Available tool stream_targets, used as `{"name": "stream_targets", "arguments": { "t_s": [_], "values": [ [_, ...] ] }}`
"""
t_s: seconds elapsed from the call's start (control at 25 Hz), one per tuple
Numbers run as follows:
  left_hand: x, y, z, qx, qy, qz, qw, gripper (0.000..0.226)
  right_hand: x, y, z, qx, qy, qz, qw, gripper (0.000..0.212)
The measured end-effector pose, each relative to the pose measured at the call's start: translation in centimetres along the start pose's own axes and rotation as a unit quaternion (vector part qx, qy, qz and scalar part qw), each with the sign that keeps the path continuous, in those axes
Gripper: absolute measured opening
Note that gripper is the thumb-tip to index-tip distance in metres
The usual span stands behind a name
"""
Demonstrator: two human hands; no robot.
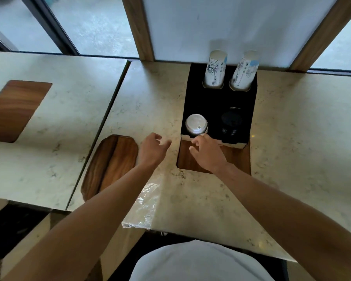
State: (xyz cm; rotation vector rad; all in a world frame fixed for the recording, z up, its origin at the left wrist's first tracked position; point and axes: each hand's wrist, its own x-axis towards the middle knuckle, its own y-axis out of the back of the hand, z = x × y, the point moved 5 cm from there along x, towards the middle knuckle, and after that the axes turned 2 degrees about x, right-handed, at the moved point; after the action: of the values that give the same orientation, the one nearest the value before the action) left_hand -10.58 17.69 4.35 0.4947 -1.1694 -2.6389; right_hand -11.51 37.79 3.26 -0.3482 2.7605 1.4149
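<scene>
Nothing is being gripped: the right hand [208, 153] is being held loosely open, its fingertips seemingly touching the round, smooth white lid stack [196, 125] just beyond it in the black organizer [211, 102]. The left hand [153, 150] is being held relaxed alongside. Two printed paper-cup stacks [215, 69] [244, 71] and one black lid stack [231, 124] are being stored there.

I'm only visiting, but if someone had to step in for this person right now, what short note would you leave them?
The left hand is open, holds nothing and hovers over the counter beside the black holder.
The right hand is open, with its fingertips at the holder's front edge, just below the white lids; no grip shows.
The black lids sit front right, and the two paper cup stacks stand in the back holes.
Done: nothing is taken out yet.
Left: probably pick a white lid off the stack, since that is where the right hand is reaching.
</scene>
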Motion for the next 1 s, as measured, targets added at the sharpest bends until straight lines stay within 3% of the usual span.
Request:
{"name": "stream_targets", "arguments": {
  "t_s": [0.24, 0.4, 0.52, 0.76, 0.84, 1.0],
  "values": [
    [-1.1, 3.6, -7.1, 0.012, 0.072, 0.030, 0.997, 0.038, -0.8, -5.6, -3.7, 0.013, -0.033, -0.091, 0.995, 0.025],
    [-2.3, 4.1, -11.0, 0.018, 0.118, 0.031, 0.992, 0.026, -1.7, -8.5, -4.1, 0.043, -0.111, -0.138, 0.983, 0.021],
    [-3.1, 3.9, -13.0, 0.048, 0.133, 0.005, 0.990, 0.022, -2.5, -10.9, -3.8, 0.076, -0.182, -0.184, 0.963, 0.033],
    [-3.6, 3.1, -14.9, 0.055, 0.121, -0.026, 0.991, 0.021, -3.2, -14.2, -3.4, 0.205, -0.280, -0.175, 0.921, 0.025],
    [-3.4, 2.8, -15.3, 0.059, 0.112, -0.036, 0.991, 0.012, -3.4, -14.8, -3.7, 0.197, -0.270, -0.178, 0.925, 0.026],
    [-3.0, 2.1, -16.4, 0.060, 0.114, -0.057, 0.990, 0.019, -3.8, -15.0, -4.5, 0.174, -0.250, -0.155, 0.940, 0.023]
  ]
}}
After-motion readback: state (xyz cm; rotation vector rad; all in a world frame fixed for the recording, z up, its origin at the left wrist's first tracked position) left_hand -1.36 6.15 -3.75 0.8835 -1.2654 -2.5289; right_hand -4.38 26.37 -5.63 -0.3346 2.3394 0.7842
